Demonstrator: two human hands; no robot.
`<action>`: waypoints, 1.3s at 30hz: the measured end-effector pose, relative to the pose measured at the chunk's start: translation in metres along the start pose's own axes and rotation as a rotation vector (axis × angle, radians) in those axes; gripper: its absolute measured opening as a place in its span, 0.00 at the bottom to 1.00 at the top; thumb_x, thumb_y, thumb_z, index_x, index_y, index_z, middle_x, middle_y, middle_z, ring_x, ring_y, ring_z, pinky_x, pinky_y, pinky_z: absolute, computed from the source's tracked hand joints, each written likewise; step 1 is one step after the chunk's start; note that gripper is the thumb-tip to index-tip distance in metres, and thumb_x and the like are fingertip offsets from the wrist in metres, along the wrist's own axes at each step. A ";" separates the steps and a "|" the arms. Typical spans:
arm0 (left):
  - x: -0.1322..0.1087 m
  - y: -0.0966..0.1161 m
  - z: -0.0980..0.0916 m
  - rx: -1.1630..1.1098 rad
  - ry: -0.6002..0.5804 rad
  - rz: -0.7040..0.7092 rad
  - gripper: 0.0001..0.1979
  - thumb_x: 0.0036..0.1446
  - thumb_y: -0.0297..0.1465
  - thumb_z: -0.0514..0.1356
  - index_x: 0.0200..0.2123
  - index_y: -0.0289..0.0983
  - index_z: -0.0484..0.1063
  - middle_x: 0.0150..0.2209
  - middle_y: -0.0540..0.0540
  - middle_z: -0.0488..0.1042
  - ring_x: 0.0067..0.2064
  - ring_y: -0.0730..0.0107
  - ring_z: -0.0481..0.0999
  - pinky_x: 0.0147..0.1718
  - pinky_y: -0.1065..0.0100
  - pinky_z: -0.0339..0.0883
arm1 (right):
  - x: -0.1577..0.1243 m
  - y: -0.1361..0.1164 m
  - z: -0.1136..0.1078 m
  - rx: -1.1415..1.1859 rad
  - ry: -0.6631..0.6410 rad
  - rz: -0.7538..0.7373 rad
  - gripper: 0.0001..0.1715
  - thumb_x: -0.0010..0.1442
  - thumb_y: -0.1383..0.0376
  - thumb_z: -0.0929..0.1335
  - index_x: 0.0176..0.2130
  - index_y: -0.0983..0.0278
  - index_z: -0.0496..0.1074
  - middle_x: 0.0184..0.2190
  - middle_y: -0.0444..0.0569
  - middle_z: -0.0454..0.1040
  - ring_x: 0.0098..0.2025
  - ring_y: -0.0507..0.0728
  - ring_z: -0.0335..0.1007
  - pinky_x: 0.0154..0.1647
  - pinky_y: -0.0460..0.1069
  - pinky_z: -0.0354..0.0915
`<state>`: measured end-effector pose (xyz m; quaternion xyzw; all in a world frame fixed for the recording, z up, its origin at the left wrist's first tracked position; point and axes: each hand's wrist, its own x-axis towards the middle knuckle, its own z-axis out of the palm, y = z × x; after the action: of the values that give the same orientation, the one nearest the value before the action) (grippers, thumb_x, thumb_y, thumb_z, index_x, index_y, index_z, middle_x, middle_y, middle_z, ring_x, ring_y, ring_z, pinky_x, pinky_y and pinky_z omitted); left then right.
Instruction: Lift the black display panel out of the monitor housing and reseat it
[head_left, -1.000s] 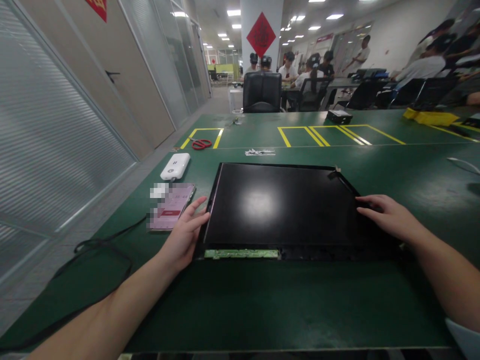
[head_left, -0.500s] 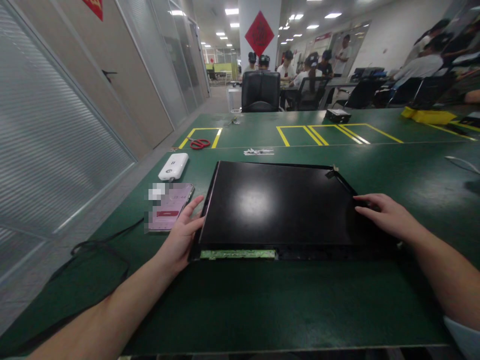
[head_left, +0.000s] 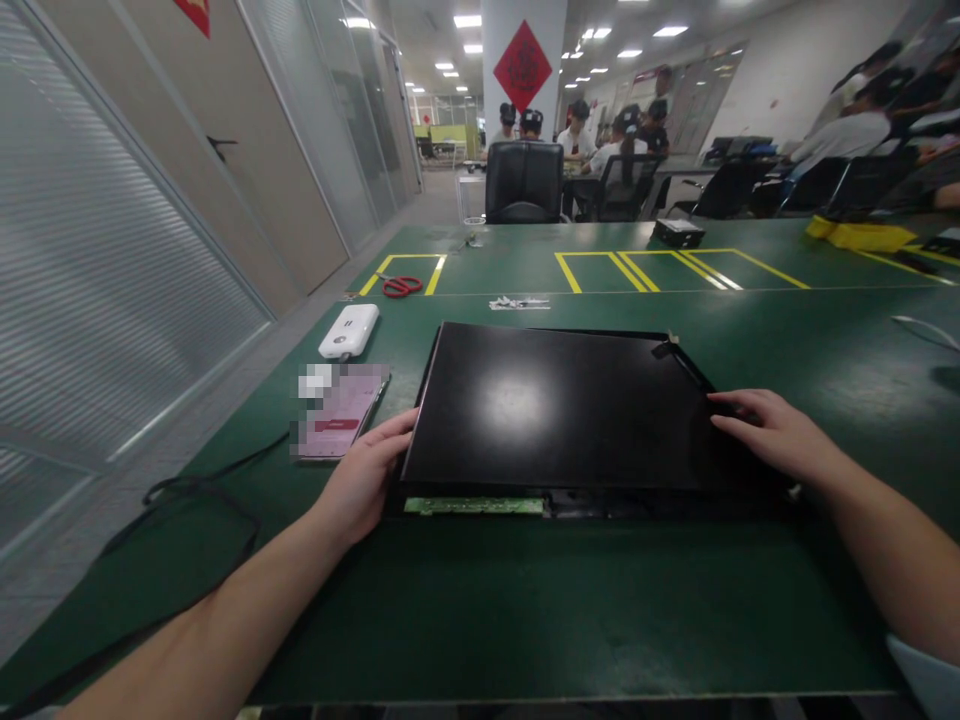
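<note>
A black LCD screen panel (head_left: 555, 410) lies in front of me over a black frame (head_left: 660, 503). Along its near edge a green circuit board strip (head_left: 474, 506) shows at the left, and a small piece of black tape (head_left: 664, 350) sits at the far right corner. My left hand (head_left: 367, 475) is closed on the panel's left edge, its fingertips partly hidden behind it. My right hand (head_left: 765, 425) holds the right side, thumb and fingers at the edge of panel and frame.
On the green table (head_left: 525, 610), a phone (head_left: 341, 415), white power bank (head_left: 350, 331) and black cable (head_left: 202, 487) lie left. Beyond are red-handled scissors (head_left: 403, 286), white scraps (head_left: 519, 303), a black box (head_left: 678, 233) and a yellow object (head_left: 855, 235). Several people sit in the background.
My left fingers have closed in on the panel's left edge. That side of the panel now sits slightly raised and shifted against the frame. My right hand stays in place.
</note>
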<state>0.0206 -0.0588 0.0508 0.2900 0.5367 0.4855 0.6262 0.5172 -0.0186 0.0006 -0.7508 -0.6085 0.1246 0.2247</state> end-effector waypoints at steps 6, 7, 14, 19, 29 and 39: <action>0.008 -0.006 -0.011 0.041 -0.120 0.148 0.20 0.51 0.36 0.68 0.47 0.36 0.86 0.55 0.41 0.84 0.61 0.42 0.78 0.56 0.53 0.76 | -0.001 -0.002 0.000 -0.011 0.005 0.001 0.30 0.50 0.50 0.69 0.48 0.60 0.80 0.52 0.59 0.76 0.54 0.68 0.76 0.60 0.62 0.70; 0.008 -0.007 -0.013 0.073 -0.150 0.186 0.20 0.53 0.39 0.68 0.47 0.36 0.86 0.58 0.41 0.82 0.65 0.40 0.74 0.61 0.51 0.72 | -0.001 -0.003 -0.001 -0.013 0.004 0.005 0.30 0.50 0.50 0.69 0.48 0.61 0.80 0.52 0.60 0.76 0.54 0.69 0.76 0.60 0.62 0.70; 0.013 -0.012 -0.024 0.290 -0.215 0.351 0.28 0.47 0.41 0.78 0.53 0.43 0.84 0.70 0.45 0.71 0.74 0.39 0.60 0.73 0.48 0.52 | -0.001 -0.006 -0.002 -0.013 -0.015 0.011 0.32 0.49 0.48 0.68 0.49 0.61 0.79 0.53 0.61 0.76 0.54 0.70 0.76 0.60 0.63 0.70; 0.013 -0.014 -0.026 0.281 -0.273 0.316 0.33 0.47 0.40 0.79 0.58 0.45 0.81 0.71 0.45 0.69 0.72 0.38 0.63 0.71 0.47 0.58 | -0.001 -0.004 0.000 -0.009 -0.002 0.001 0.31 0.49 0.48 0.68 0.48 0.61 0.79 0.53 0.60 0.76 0.55 0.69 0.75 0.61 0.62 0.70; 0.014 -0.015 -0.030 0.342 -0.241 0.354 0.36 0.48 0.41 0.78 0.61 0.45 0.79 0.78 0.45 0.51 0.78 0.40 0.45 0.73 0.49 0.50 | -0.002 -0.003 0.000 -0.010 0.008 -0.017 0.28 0.51 0.49 0.68 0.48 0.59 0.78 0.52 0.59 0.76 0.52 0.69 0.77 0.58 0.63 0.71; 0.010 -0.014 -0.027 0.334 -0.260 0.419 0.33 0.51 0.40 0.76 0.61 0.47 0.79 0.80 0.48 0.47 0.79 0.39 0.41 0.72 0.49 0.53 | -0.005 -0.015 -0.004 0.046 0.031 0.067 0.34 0.52 0.49 0.68 0.54 0.62 0.76 0.48 0.57 0.79 0.47 0.68 0.78 0.55 0.63 0.72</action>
<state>-0.0014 -0.0592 0.0273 0.5533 0.4529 0.4679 0.5195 0.5050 -0.0219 0.0106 -0.7674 -0.5763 0.1343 0.2468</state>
